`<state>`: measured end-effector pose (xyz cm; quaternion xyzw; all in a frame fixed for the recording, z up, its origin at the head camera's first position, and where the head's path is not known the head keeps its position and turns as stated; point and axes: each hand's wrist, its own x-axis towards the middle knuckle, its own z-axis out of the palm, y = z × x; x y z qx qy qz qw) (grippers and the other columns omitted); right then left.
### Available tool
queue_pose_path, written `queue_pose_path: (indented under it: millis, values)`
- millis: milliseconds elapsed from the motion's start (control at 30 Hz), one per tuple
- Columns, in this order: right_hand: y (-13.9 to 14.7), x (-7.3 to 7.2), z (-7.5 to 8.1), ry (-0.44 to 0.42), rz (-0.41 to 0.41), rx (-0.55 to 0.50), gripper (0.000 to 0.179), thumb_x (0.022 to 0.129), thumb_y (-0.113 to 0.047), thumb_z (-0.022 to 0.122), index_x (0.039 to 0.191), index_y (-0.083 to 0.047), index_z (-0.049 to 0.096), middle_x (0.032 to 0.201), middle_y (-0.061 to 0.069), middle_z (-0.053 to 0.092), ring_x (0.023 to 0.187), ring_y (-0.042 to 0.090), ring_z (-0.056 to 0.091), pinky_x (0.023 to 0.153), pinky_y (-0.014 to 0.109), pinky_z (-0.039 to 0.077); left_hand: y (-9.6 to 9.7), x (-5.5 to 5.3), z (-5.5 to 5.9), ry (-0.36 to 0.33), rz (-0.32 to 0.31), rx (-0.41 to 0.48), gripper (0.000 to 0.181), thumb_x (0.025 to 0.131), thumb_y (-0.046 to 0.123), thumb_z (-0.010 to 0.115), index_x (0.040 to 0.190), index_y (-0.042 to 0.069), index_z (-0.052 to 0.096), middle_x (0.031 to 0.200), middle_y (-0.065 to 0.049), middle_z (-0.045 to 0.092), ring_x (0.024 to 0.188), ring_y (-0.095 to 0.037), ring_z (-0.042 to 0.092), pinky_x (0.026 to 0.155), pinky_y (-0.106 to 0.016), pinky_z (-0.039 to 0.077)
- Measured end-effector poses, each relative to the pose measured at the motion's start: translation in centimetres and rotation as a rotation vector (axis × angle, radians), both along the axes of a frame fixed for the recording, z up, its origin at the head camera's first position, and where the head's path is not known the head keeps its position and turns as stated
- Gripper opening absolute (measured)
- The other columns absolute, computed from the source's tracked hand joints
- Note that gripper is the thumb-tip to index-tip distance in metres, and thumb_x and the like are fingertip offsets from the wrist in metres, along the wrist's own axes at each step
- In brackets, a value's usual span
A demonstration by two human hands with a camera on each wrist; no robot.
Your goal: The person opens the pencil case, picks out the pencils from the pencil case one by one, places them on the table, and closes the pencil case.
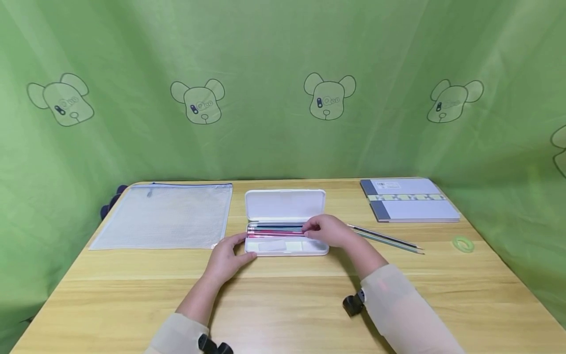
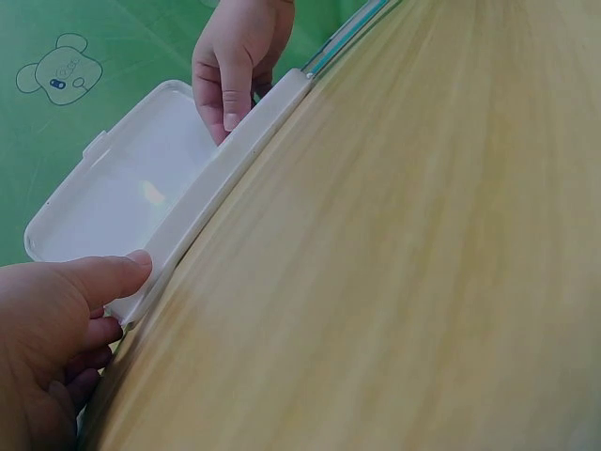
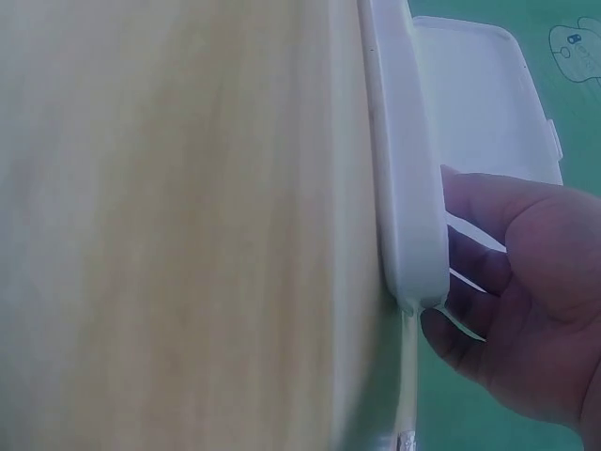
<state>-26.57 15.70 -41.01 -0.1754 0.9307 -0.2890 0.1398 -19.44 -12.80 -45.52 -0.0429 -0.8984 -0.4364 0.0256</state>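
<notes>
A white pencil case (image 1: 287,247) lies on the table with its lid (image 1: 285,205) raised at the back. Inside it, several pencils (image 1: 274,231), dark, teal and pink, lie lengthwise, with pale flat pieces in front. My left hand (image 1: 226,259) grips the case's left end, thumb on the front edge, as the left wrist view also shows. My right hand (image 1: 328,230) reaches into the right part of the case, thumb and fingers pinching at the pink pencils' end. In the right wrist view the case's wall hides those fingertips.
Two loose pencils (image 1: 389,238) lie right of the case, pointing right. A mesh zip pouch (image 1: 163,216) lies at left. At back right is a banded grey-and-white notebook (image 1: 407,209), with a green ring (image 1: 463,244) in front. A green curtain (image 1: 265,137) stands behind the table.
</notes>
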Motion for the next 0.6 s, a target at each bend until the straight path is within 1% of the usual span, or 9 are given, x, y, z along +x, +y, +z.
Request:
queue_pose_path:
  millis: [333,433,533,600]
  values:
    - [0.09,-0.05,-0.10,-0.006,0.042,-0.014,0.019,0.094,-0.015,0.063,0.109,-0.008,0.071,0.107,0.007,0.072,0.106,0.024,0.063,0.101,0.048,0.048,-0.06,-0.03,-0.07,-0.010,0.001,0.004,0.059,0.082,0.024,0.078,0.134,0.004,0.058,0.135,-0.016,0.061,0.131,-0.037,0.051,0.114,-0.051,0.038]
    - [0.10,-0.11,-0.21,-0.002,0.045,-0.015,0.019,0.093,-0.014,0.063,0.109,-0.008,0.072,0.108,0.007,0.072,0.107,0.025,0.063,0.102,0.049,0.048,-0.03,-0.03,-0.06,-0.010,-0.001,0.007,0.059,0.083,0.024,0.078,0.134,0.004,0.058,0.135,-0.016,0.061,0.132,-0.037,0.051,0.114,-0.051,0.038]
    - [0.12,-0.16,-0.33,-0.016,0.032,-0.022,0.019,0.092,-0.013,0.065,0.109,-0.009,0.072,0.109,0.007,0.072,0.108,0.025,0.063,0.103,0.049,0.047,-0.01,-0.02,-0.01,-0.008,-0.002,0.008,0.058,0.083,0.024,0.078,0.134,0.004,0.058,0.135,-0.016,0.061,0.131,-0.037,0.051,0.114,-0.051,0.038]
    - [0.19,-0.21,-0.40,-0.031,0.024,-0.033,0.019,0.092,-0.013,0.066,0.109,-0.008,0.072,0.107,0.006,0.072,0.105,0.024,0.063,0.102,0.048,0.047,-0.01,-0.02,0.01,-0.009,-0.003,0.008,0.058,0.083,0.024,0.078,0.134,0.004,0.058,0.135,-0.016,0.061,0.131,-0.037,0.051,0.114,-0.051,0.038]
